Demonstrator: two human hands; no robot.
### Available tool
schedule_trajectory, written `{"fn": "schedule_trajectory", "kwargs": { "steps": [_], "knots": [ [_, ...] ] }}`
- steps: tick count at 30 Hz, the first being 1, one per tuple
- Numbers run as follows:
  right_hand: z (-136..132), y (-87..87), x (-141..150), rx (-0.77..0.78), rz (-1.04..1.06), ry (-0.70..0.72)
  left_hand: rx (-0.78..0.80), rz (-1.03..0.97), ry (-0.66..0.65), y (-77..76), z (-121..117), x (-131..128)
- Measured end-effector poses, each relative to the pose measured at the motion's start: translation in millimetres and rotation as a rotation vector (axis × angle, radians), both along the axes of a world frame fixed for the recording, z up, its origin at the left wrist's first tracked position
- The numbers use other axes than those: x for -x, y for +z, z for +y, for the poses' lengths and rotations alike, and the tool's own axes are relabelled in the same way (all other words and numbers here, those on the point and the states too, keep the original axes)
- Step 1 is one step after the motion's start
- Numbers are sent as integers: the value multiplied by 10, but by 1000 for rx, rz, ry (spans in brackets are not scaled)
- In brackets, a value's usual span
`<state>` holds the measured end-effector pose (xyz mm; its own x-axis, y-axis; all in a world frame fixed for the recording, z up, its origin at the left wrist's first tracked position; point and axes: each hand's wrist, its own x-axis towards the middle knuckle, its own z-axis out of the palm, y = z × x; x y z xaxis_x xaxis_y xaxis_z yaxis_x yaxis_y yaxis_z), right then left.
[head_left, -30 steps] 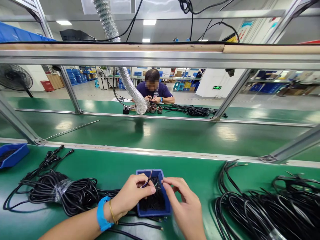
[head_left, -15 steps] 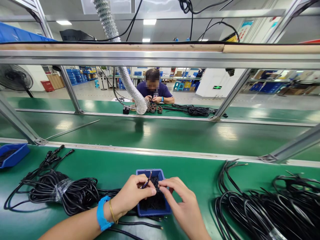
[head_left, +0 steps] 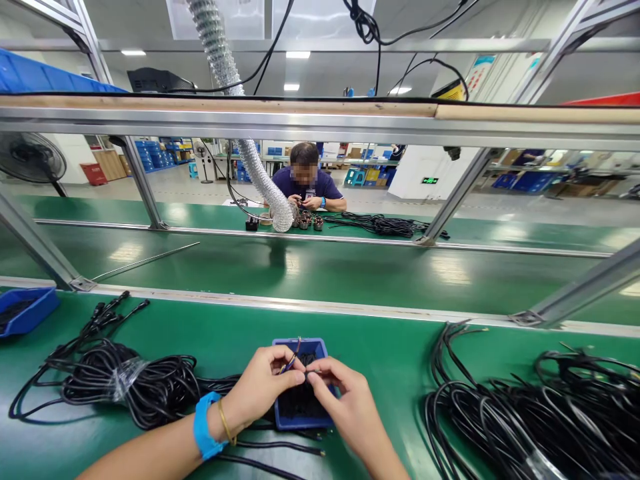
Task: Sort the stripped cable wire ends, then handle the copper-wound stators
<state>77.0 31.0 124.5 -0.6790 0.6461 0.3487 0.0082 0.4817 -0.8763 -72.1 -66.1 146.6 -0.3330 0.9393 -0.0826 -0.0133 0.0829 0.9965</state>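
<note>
My left hand (head_left: 260, 390) is closed in a pinch on the stripped end of a black cable (head_left: 290, 362), whose thin coloured wires stick up above the fingers. My right hand (head_left: 345, 407) is pinched too, its fingertips meeting the left hand's over a small blue tray (head_left: 300, 419) filled with small black parts. What the right fingers hold is too small to name. A blue band sits on my left wrist.
A taped coil of black cable (head_left: 125, 387) lies at the left, a large loose heap of cables (head_left: 530, 413) at the right. Another blue tray (head_left: 25, 310) sits at the far left edge. Across the green belt a person (head_left: 306, 183) works beside a silver duct hose (head_left: 270, 193).
My right hand has moved left until its fingertips meet the left hand's at the wire end. The view has tilted slightly.
</note>
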Motion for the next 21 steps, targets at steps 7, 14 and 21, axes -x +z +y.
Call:
{"fn": "schedule_trajectory", "kwargs": {
  "steps": [7, 14, 21],
  "knots": [
    [-3, 157, -79, 73, -1, 155, -20, 98, 84, 52, 38, 53],
    [97, 130, -29, 64, -125, 168, 34, -25, -128, 108, -43, 240],
    [146, 57, 22, 438, -101, 466, 81, -198, -208, 20, -12, 311]
  ]
}}
